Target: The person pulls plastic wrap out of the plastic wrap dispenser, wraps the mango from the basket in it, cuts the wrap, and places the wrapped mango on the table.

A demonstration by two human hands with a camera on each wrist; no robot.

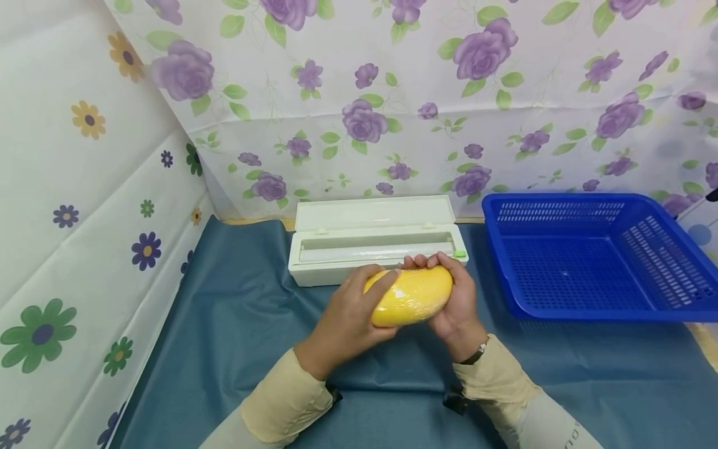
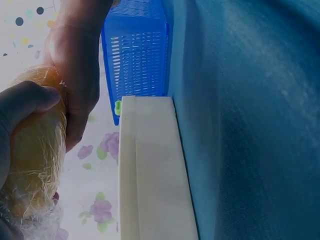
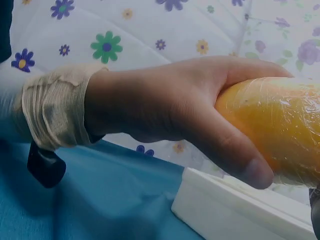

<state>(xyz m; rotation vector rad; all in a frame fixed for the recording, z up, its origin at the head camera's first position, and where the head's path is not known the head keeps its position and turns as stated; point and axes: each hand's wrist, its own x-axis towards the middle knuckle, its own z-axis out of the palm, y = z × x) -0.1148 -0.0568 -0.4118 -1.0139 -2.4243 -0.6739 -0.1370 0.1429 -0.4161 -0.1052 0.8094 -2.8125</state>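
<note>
A yellow, mango-shaped fruit (image 1: 412,296) wrapped in shiny cling film is held up between both hands. My left hand (image 1: 350,312) grips its left end, with the thumb across the top; the right wrist view shows this left hand (image 3: 185,100) wrapped around the fruit (image 3: 275,125). At the other end, my right hand (image 1: 457,305) cups the fruit, its fingers curled over the far side. Loose, crinkled film shows at the lower end of the fruit (image 2: 37,155) in the left wrist view. Just behind the hands stands a white cling film dispenser (image 1: 325,274), lid raised and roll inside.
A blue plastic basket (image 1: 505,284) with perforated walls stands to the right of the dispenser. A dark teal cloth (image 1: 224,349) covers the table. Floral sheets hang at the back (image 1: 392,143) and along the left side (image 1: 84,237). A green slider (image 1: 460,254) sits at the dispenser's right end.
</note>
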